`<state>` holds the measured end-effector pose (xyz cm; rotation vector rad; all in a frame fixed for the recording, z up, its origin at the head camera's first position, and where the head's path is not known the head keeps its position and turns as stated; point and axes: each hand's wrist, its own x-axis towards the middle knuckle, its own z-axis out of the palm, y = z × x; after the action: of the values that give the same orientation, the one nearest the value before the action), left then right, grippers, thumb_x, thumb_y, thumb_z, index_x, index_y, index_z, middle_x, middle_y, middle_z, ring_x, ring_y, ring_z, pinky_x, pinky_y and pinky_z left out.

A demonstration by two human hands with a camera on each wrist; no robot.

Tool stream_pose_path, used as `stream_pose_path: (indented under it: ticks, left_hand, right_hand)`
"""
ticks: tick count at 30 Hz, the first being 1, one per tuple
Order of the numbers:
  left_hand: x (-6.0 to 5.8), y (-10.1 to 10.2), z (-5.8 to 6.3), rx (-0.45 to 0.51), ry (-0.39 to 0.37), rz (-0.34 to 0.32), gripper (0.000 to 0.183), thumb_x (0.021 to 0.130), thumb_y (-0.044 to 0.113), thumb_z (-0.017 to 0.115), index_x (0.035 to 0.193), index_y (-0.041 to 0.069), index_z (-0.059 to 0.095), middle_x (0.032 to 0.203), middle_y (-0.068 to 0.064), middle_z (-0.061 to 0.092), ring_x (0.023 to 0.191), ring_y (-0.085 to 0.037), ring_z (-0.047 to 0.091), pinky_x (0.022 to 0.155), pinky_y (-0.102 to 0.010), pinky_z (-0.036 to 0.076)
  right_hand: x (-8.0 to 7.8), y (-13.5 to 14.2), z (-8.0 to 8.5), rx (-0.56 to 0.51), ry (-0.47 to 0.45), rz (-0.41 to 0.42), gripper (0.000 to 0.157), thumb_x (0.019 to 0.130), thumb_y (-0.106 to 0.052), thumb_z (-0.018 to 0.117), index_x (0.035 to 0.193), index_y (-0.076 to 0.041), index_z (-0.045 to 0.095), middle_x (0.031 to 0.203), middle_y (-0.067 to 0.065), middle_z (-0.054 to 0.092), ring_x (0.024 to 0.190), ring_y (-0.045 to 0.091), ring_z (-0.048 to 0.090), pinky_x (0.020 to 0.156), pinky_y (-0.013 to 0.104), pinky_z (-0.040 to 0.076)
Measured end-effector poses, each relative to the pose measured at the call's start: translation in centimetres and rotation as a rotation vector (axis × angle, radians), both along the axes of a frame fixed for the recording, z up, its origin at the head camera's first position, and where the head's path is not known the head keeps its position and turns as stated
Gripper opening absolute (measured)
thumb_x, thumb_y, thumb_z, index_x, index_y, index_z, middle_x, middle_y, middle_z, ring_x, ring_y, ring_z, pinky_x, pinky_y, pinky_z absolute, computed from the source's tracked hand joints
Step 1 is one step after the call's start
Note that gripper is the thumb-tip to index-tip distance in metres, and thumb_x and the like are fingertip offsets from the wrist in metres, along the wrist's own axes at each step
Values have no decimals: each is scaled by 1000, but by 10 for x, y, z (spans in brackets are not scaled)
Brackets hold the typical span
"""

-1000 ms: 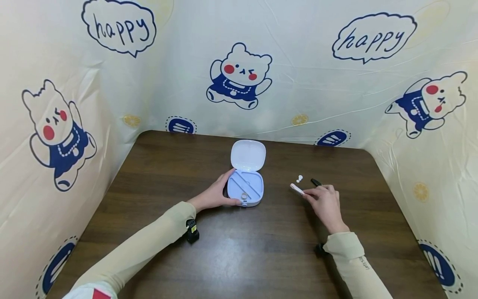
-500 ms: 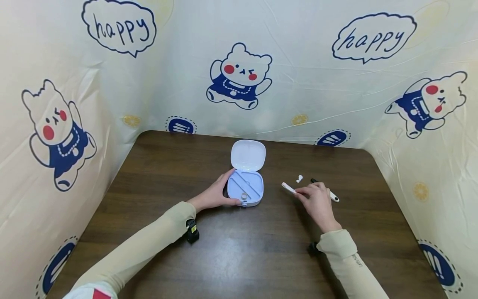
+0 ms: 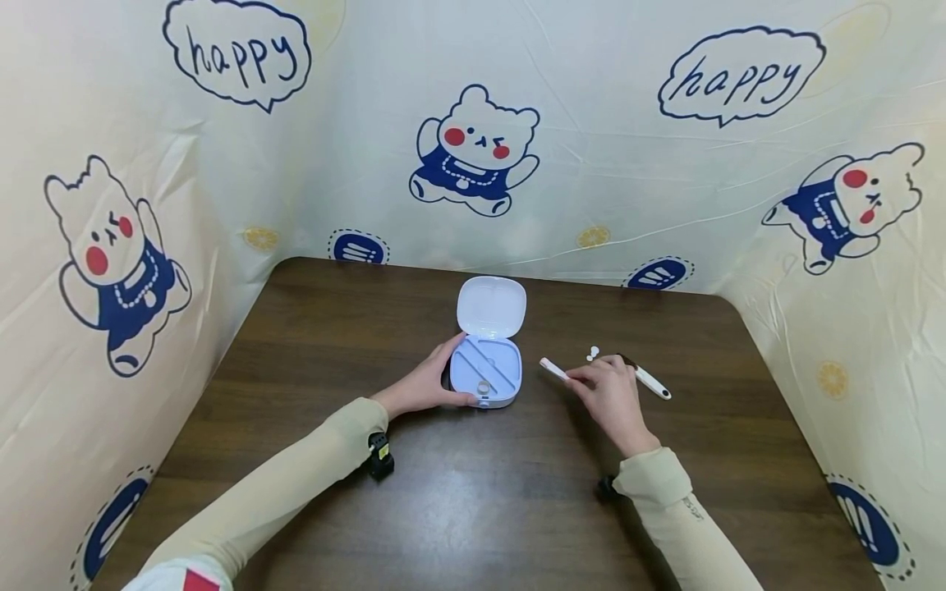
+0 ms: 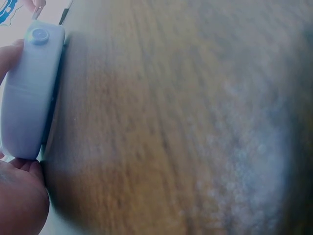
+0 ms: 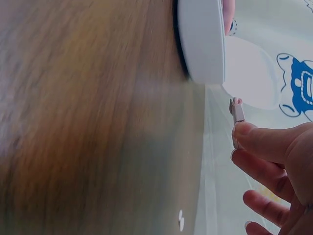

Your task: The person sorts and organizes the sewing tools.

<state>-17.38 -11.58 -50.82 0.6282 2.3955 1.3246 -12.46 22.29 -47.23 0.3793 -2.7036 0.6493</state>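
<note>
White strip [image 3: 553, 369], end behind right fingers [image 3: 585, 374]

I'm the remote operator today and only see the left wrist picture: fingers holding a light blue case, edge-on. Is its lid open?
Observer: Yes, the head view shows the lid of the light blue case open on its far side.
Operator: Fingertips peek in at top left. Are they over the case?
Observer: No, the right hand, pinching a slim white object, is off to the case's right.
Operator: Anything tiny lying around?
Observer: Small white pieces lie on the table.
</note>
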Motion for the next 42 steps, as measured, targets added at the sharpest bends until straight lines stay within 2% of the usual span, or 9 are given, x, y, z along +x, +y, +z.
stream_pose_path:
  ticks: [7, 25, 37, 42]
  left_hand:
    - [-1, -1, -1, 1, -8, -1, 120, 82, 40, 90, 169, 20, 10, 170, -14, 19, 154, -31, 24, 123, -53, 26]
    - [-2, -2, -3, -4, -14, -11, 122, 81, 40, 91, 169, 23, 8, 170, -15, 17, 155, -33, 23, 123, -56, 25]
    - [-3, -2, -4, -10, 3, -19, 123, 80, 41, 91, 169, 20, 9, 170, -16, 19, 154, -33, 25, 123, -55, 26]
    - [-3, -3, -5, -14, -4, -21, 124, 80, 44, 91, 169, 21, 8, 170, -15, 19, 153, -32, 27, 122, -54, 27]
  right_hand:
    - [-3, -13, 2, -12, 0, 24, 9, 85, -17, 88, 92, -12, 85, 83, 4, 75, 95, 31, 56, 79, 46, 35]
    - [-5, -51, 10, -33, -52, 64, 9, 85, -17, 88, 94, -14, 86, 81, 0, 74, 95, 27, 55, 86, 47, 36]
    - [-7, -79, 12, -33, -54, 138, 8, 89, -19, 85, 95, -13, 85, 79, -1, 73, 92, 24, 53, 84, 44, 37]
    - [-6, -90, 13, -18, -52, 162, 8, 89, -19, 85, 94, -13, 85, 78, -3, 73, 91, 24, 53, 83, 44, 38]
